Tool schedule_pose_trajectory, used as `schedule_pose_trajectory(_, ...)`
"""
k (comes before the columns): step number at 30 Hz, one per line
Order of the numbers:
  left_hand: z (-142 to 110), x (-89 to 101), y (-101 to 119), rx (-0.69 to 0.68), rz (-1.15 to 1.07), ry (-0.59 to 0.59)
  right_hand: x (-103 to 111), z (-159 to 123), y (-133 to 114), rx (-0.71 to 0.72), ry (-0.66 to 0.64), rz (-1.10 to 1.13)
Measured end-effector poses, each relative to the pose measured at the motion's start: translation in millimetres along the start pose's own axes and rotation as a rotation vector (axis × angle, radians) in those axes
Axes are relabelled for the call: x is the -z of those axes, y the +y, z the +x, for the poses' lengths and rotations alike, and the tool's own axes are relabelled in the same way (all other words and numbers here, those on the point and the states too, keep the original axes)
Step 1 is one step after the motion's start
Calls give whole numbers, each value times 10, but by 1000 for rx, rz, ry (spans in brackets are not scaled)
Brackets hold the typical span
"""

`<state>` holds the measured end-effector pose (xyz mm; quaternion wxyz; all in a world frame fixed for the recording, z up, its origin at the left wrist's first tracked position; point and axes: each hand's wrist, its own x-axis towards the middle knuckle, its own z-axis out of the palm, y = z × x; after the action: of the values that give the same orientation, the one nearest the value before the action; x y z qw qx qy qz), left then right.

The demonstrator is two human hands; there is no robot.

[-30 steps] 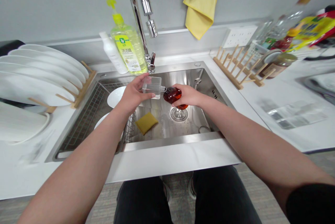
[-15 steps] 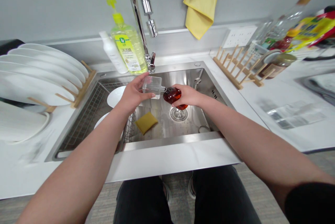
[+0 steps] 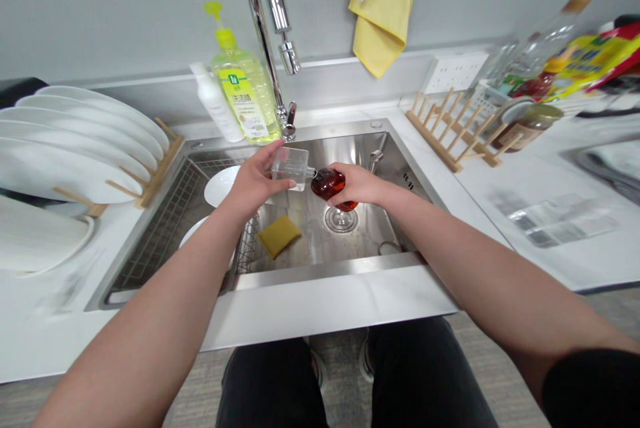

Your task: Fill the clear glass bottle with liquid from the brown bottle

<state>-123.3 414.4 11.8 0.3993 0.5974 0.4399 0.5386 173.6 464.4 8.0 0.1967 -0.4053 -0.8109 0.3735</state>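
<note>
Over the sink (image 3: 320,269), my left hand (image 3: 257,178) is closed around a clear square-sided bottle (image 3: 291,167), which lies tilted with its narrow neck toward the right. My right hand (image 3: 356,185) grips a rounded bottle of dark red liquid (image 3: 329,183). The clear bottle's neck meets or nearly meets the red bottle; whether they touch I cannot tell. A little pale liquid seems to sit in the clear bottle. Below them a yellow sponge (image 3: 279,236) lies on the sink floor, left of the drain (image 3: 341,220).
White plates (image 3: 80,141) stand in a wooden rack at the left. A wire basket with white dishes (image 3: 220,185) fills the sink's left side. Behind are a dish soap bottle (image 3: 247,91), a white bottle (image 3: 216,101) and the faucet (image 3: 287,58). An empty wooden rack (image 3: 457,128) stands right.
Both hands keep nearly the same pose, with the two bottles held neck to body. Only a slight shift of the camera shows.
</note>
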Motion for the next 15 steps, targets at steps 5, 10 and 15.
schedule_pose_trajectory(5,-2,-1,9,10,19,11,-13,0,2,-1,-5,-4)
schedule_pose_trajectory(10,5,14,1,-1,32,-6,-28,6,17,3,0,0)
schedule_pose_trajectory(15,24,40,-13,-33,47,-10,-41,19,45,14,9,3)
